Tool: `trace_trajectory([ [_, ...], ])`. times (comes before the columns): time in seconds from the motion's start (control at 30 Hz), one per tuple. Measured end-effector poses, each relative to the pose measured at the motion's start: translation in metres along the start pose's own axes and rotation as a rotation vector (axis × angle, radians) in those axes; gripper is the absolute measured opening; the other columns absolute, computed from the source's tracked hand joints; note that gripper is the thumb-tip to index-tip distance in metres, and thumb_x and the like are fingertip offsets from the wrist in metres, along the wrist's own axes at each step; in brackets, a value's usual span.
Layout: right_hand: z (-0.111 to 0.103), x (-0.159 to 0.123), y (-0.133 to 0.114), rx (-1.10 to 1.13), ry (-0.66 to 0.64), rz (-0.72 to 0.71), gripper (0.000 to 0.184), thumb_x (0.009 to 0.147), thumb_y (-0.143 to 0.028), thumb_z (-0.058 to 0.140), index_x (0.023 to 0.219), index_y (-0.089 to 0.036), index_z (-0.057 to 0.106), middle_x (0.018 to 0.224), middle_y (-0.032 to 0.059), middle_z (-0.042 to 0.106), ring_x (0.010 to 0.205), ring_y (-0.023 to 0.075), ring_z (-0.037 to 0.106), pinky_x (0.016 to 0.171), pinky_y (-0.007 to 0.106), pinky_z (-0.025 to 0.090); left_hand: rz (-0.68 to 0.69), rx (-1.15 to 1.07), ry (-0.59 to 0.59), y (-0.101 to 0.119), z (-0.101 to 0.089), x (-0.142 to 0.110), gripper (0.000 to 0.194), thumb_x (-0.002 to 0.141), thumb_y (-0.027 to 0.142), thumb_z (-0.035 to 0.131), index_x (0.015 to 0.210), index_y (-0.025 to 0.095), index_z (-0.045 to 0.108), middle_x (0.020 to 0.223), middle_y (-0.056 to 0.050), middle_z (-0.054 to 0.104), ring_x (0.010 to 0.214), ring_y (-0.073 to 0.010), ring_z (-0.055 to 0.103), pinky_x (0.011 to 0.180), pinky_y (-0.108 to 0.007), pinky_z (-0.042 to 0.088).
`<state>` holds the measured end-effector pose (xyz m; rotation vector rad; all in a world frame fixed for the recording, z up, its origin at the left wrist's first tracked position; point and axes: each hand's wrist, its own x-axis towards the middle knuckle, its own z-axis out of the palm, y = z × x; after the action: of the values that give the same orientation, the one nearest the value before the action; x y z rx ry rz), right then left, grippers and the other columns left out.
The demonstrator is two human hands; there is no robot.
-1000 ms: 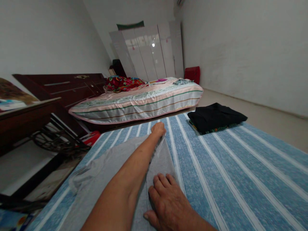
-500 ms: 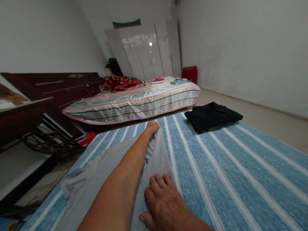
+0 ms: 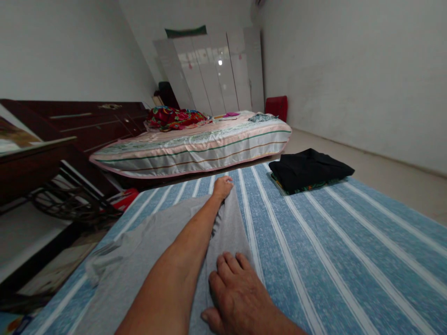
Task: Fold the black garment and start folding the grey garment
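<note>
A grey T-shirt (image 3: pixel 139 251) is spread on the blue-and-white striped bed cover (image 3: pixel 300 260), with a folded strip of it along its right side. My left hand (image 3: pixel 222 187) reaches out to the far end of that strip, its fingers closed on the cloth. Nearer to me, my right hand (image 3: pixel 240 295) lies palm down on the strip, fingers stretched out and thumb apart. My left forearm crosses over the shirt and hides part of it. Further right on the cover sits a folded black garment (image 3: pixel 310 168) on top of a patterned cloth.
Beyond stands a second bed (image 3: pixel 195 149) with a red floral quilt (image 3: pixel 176 118) and a dark wooden headboard (image 3: pixel 101 123). White wardrobes (image 3: pixel 213 70) and a red case (image 3: pixel 277 108) are at the back. A table with an iron wheel frame (image 3: pixel 63 195) stands at the left.
My left hand has shifted very slightly to the right at the strip's far end, still on the cloth. My right hand stays in place. The view has tilted a little.
</note>
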<state>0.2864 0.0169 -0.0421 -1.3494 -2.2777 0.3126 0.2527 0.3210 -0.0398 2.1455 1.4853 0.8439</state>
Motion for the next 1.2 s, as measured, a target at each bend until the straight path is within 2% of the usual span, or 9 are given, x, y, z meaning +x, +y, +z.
trace_trajectory([
  [0.17, 0.0, 0.0, 0.0, 0.006, 0.003, 0.0, 0.051, 0.085, -0.049, 0.049, 0.117, -0.01, 0.055, 0.133, 0.0194, 0.047, 0.125, 0.0332, 0.037, 0.105, 0.051, 0.026, 0.001, -0.021, -0.044, -0.001, -0.005, -0.001, 0.029, 0.066, 0.021, 0.057, 0.09, 0.011, 0.068, 0.06, 0.002, 0.058, 0.057, -0.0121, 0.052, 0.056, -0.021, 0.042],
  [0.3, 0.001, 0.0, 0.0, 0.018, -0.004, 0.004, 0.051, 0.085, -0.049, 0.05, 0.117, -0.009, 0.055, 0.132, 0.0206, 0.047, 0.125, 0.0334, 0.038, 0.104, 0.052, 0.027, 0.02, -0.007, -0.125, -0.004, -0.018, -0.002, 0.032, 0.064, 0.015, 0.056, 0.093, 0.011, 0.068, 0.062, 0.002, 0.061, 0.053, -0.0104, 0.053, 0.053, -0.02, 0.042],
  [0.43, 0.001, 0.0, 0.0, 0.03, -0.013, 0.019, 0.051, 0.083, -0.049, 0.053, 0.116, -0.01, 0.056, 0.133, 0.0218, 0.047, 0.124, 0.0339, 0.04, 0.103, 0.053, 0.028, 0.066, 0.061, -0.176, -0.007, -0.025, -0.003, 0.035, 0.063, 0.01, 0.056, 0.095, 0.011, 0.068, 0.068, 0.0, 0.065, 0.057, -0.011, 0.057, 0.057, -0.021, 0.046],
  [0.63, 0.004, 0.002, 0.001, 0.051, -0.032, 0.036, 0.054, 0.085, -0.049, 0.049, 0.119, -0.008, 0.054, 0.136, 0.0223, 0.044, 0.127, 0.0352, 0.036, 0.105, 0.053, 0.025, 0.145, 0.252, -0.122, -0.005, -0.015, -0.006, 0.041, 0.066, 0.002, 0.051, 0.101, 0.016, 0.067, 0.079, -0.001, 0.069, 0.079, -0.015, 0.063, 0.079, -0.023, 0.047],
  [0.8, 0.003, 0.0, -0.001, 0.072, -0.05, 0.046, 0.054, 0.085, -0.05, 0.05, 0.121, -0.01, 0.054, 0.138, 0.0203, 0.043, 0.129, 0.0347, 0.035, 0.107, 0.052, 0.024, 0.181, 0.391, -0.077, -0.002, -0.009, -0.021, 0.044, 0.075, 0.006, 0.051, 0.116, 0.018, 0.059, 0.097, -0.004, 0.068, 0.097, -0.0182, 0.06, 0.091, -0.028, 0.043],
  [1.0, 0.005, 0.001, 0.001, 0.118, -0.106, 0.056, 0.056, 0.083, -0.053, 0.053, 0.121, -0.012, 0.054, 0.14, 0.019, 0.041, 0.131, 0.0347, 0.033, 0.108, 0.052, 0.022, 0.187, 0.506, -0.027, -0.003, -0.022, -0.042, 0.039, 0.08, 0.02, 0.057, 0.119, 0.016, 0.055, 0.119, -0.009, 0.059, 0.113, -0.0219, 0.052, 0.098, -0.031, 0.04],
  [1.13, 0.008, 0.002, 0.001, 0.106, -0.097, 0.07, 0.055, 0.082, -0.053, 0.054, 0.121, -0.014, 0.055, 0.14, 0.0171, 0.042, 0.131, 0.0338, 0.032, 0.108, 0.052, 0.022, 0.16, 0.543, -0.01, -0.008, -0.032, -0.049, 0.036, 0.084, 0.028, 0.055, 0.119, 0.018, 0.054, 0.121, -0.009, 0.058, 0.113, -0.0206, 0.052, 0.098, -0.03, 0.039],
  [1.2, 0.009, 0.002, 0.001, 0.099, -0.097, 0.08, 0.054, 0.082, -0.053, 0.055, 0.121, -0.016, 0.056, 0.14, 0.0165, 0.043, 0.131, 0.0334, 0.033, 0.108, 0.052, 0.022, 0.143, 0.559, -0.013, -0.008, -0.035, -0.053, 0.033, 0.084, 0.029, 0.053, 0.114, 0.016, 0.057, 0.115, -0.009, 0.061, 0.108, -0.0212, 0.055, 0.095, -0.03, 0.041],
])
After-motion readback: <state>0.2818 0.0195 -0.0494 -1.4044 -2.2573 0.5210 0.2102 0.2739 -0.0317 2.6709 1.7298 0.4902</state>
